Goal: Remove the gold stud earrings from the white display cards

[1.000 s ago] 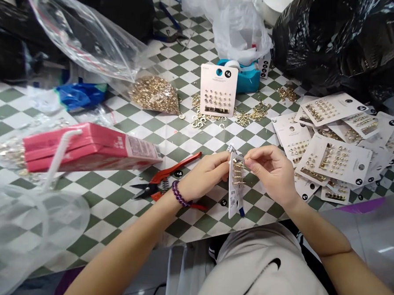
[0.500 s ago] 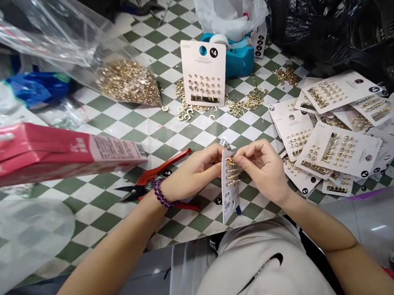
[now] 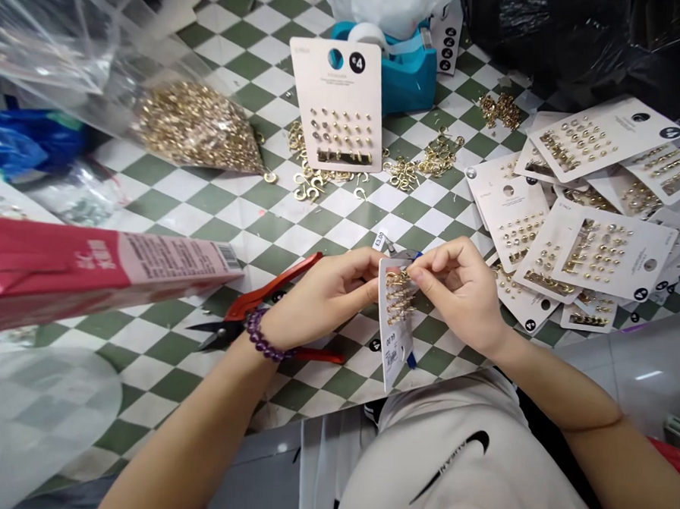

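My left hand point(image 3: 343, 289) grips the edge of a white earring card point(image 3: 390, 360), held upright and edge-on above the table. Gold earring posts and hoops stick out from the card's face turned to the right, above a price label. At the card's top, my right hand point(image 3: 460, 295) is pinched by the top row of posts; whatever its fingertips hold is too small to make out. Behind the card lies a partly hidden tool with blue handles point(image 3: 412, 359). Red-handled cutters point(image 3: 281, 286) rest under my left wrist, their dark blades apart.
Several filled earring cards point(image 3: 613, 254) are piled at the right. Another card point(image 3: 338, 80) leans against a blue tape dispenser point(image 3: 411, 80), with loose gold hoops point(image 3: 309, 186) around it. A bag of gold pieces point(image 3: 195, 125) and a pink carton point(image 3: 88, 272) occupy the left.
The camera view has shifted slightly, so the table items appear moved. Both hands stay at the card, the right one still pinching near its top; the card has turned a little.
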Demonstrator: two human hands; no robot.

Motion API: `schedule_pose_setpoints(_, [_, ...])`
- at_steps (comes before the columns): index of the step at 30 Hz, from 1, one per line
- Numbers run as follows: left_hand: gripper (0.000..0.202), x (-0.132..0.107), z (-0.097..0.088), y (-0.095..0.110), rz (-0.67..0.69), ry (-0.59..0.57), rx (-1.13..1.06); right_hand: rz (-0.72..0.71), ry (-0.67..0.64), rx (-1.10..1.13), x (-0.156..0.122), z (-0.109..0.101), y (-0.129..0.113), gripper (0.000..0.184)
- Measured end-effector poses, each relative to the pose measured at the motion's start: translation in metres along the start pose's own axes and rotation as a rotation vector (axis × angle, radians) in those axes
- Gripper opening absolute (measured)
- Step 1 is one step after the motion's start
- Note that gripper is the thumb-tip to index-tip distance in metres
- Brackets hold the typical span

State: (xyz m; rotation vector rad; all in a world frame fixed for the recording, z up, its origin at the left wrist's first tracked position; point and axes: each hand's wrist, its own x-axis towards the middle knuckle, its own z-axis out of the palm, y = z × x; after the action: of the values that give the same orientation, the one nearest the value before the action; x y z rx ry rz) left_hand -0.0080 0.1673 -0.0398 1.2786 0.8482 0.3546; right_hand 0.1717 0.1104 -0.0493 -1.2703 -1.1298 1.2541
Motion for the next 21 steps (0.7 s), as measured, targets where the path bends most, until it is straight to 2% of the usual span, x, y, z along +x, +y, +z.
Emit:
schedule_pose_setpoints(8, [0.029, -0.0013, -0.0018, 0.0077, -0.028, -0.052, 0.029, -0.001, 0.001, -0.041, -0.0001, -0.0002, -0.0004, 0.018])
schedule_pose_setpoints(15, [0.03, -0.0015, -0.003, 0.0018, -0.024, -0.046, 0.039, -0.024, -0.023, -0.061, -0.0007, 0.0001, -0.0026, 0.02])
schedule_pose_setpoints(21, [0.031, -0.0024, -0.0024, -0.0019, 0.033, -0.068, 0.224, -0.015, -0.031, -0.054, 0.0009, -0.0009, -0.0007, 0.02])
